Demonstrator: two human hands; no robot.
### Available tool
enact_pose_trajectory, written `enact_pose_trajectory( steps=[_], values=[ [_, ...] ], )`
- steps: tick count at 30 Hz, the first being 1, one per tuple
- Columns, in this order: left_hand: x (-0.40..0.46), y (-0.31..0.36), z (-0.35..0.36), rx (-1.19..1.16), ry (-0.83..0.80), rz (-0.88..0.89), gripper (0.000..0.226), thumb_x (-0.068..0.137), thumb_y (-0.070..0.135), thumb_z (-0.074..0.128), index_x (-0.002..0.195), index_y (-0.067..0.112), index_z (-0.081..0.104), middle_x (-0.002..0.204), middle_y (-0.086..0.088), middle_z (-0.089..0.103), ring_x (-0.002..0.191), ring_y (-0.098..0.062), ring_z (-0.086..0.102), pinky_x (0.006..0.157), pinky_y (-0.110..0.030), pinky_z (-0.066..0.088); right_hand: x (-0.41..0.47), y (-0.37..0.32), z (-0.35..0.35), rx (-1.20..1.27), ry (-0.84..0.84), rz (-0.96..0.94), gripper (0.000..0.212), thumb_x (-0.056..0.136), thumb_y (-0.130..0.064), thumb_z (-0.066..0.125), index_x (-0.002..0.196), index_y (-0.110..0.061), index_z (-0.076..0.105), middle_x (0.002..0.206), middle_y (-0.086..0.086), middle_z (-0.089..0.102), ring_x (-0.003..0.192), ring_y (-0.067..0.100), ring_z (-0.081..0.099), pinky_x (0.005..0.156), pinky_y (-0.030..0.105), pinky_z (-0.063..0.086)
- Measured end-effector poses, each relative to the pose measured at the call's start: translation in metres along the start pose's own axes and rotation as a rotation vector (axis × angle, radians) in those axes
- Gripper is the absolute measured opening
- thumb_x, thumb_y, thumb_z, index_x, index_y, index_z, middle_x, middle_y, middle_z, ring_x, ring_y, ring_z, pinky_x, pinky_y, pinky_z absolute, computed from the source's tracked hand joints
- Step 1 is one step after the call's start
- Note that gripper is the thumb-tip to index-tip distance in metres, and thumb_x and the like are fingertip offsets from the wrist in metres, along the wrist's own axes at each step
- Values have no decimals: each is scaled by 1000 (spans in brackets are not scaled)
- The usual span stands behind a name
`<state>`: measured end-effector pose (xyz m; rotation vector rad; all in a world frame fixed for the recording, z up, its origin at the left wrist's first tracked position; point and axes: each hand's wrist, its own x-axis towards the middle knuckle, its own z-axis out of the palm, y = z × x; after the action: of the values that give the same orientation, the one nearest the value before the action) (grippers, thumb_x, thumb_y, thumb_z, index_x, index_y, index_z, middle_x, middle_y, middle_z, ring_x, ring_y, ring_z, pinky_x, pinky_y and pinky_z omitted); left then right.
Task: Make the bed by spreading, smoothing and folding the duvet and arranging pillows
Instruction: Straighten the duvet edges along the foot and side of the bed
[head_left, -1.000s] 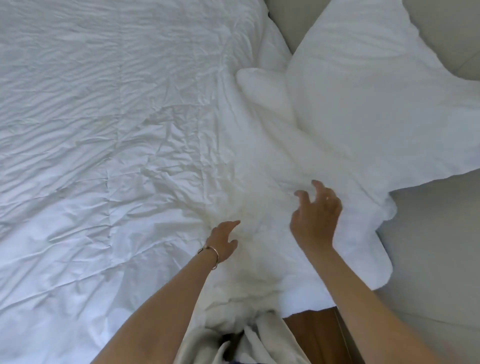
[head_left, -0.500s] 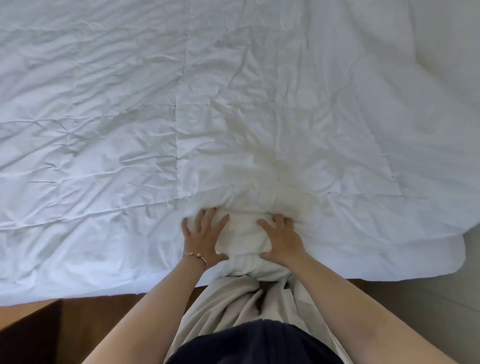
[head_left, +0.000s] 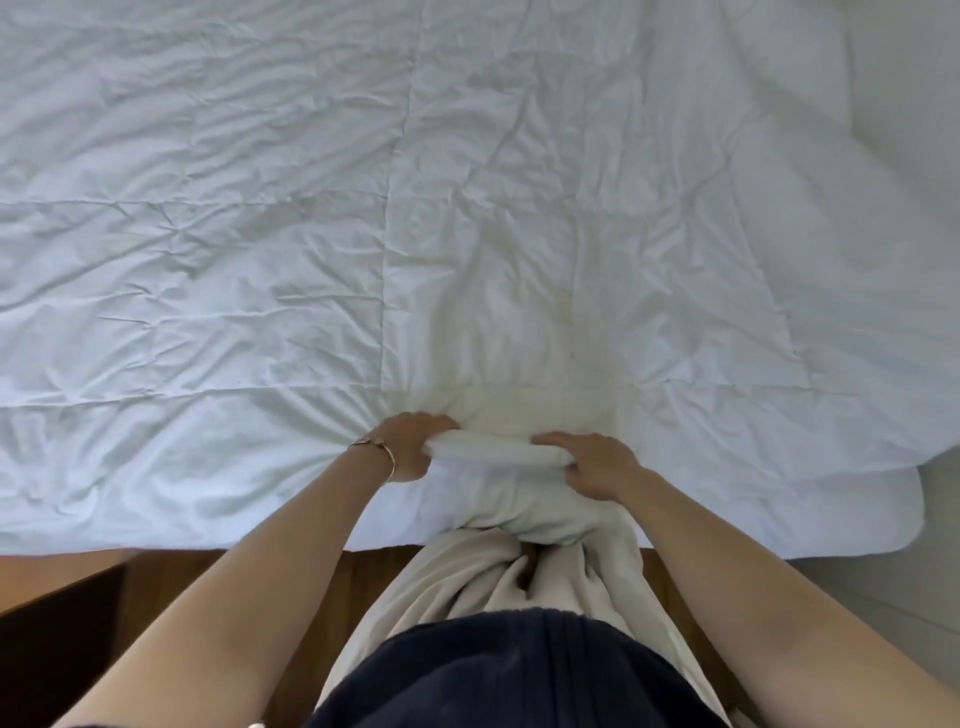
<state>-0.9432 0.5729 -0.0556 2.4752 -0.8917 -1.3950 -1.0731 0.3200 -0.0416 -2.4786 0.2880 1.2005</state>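
While the white duvet (head_left: 467, 218) lay spread across the bed, its near edge was bunched into a roll running left to right. The left hand (head_left: 410, 447) and right hand (head_left: 597, 465) each clamped one end, equally near, knuckles up.

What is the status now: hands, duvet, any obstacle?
Left hand and right hand both grip a bunched fold of the duvet at the near edge. Duvet spread but creased. No obstacle seen.
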Motion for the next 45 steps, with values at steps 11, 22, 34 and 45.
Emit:
enact_pose_trajectory(
  steps=[11, 22, 34, 45],
  values=[
    [-6, -3, 7, -217, -117, -113, 43, 92, 35, 54, 135, 34, 50, 141, 3, 49, 127, -20, 47, 102, -31, 42, -12, 3, 6, 431, -118, 83, 36, 92, -31, 56, 127, -35, 58, 130, -4, 48, 128, 18, 44, 102, 26, 35],
    [-10, 10, 31, 357, -86, -64, 44, 89, 44, 54, 133, 39, 49, 152, -4, 18, 137, -25, 25, 105, -40, 35, -11, -4, 29, 9, -233, 169, 50, 95, -20, 41, 140, -41, 43, 149, -2, 22, 133, 24, 31, 109, 37, 34],
    [14, 19, 2, 223, -50, 16, 40, 92, 42, 49, 130, 32, 50, 140, 2, 34, 130, -21, 32, 97, -37, 42, -13, -29, 30, 325, -97, 305, 42, 97, -22, 37, 137, -28, 49, 142, 3, 37, 132, 23, 39, 109, 33, 33],
    [21, 48, 30, 241, 5, 135, 86, 87, 58, 50, 144, 51, -13, 156, 9, -24, 145, -31, -17, 113, -63, 8, -26, -21, 19, 270, 207, 371, 71, 91, -25, 50, 150, -41, 15, 159, -7, 8, 144, 22, 13, 110, 40, 33]
  ],
)
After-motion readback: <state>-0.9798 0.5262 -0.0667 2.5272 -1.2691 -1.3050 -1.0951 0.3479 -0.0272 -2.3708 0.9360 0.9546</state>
